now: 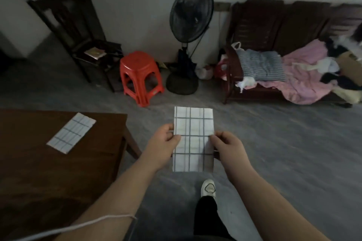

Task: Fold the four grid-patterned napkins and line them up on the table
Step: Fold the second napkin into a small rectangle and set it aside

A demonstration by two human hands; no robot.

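I hold a folded white napkin with a dark grid (193, 123) in the air above the floor, to the right of the table. My left hand (162, 144) pinches its left edge and my right hand (227, 147) pinches its right edge, both at about mid height. A second folded grid napkin (71, 132) lies flat and slanted on the dark wooden table (49, 172), near the far edge. No other napkins show.
A red plastic stool (141, 76), a standing fan (188, 35) and a dark wooden chair (78, 35) stand beyond the table. A wooden bench (274, 31) piled with clothes fills the right. My white shoe (208, 188) is on the grey floor.
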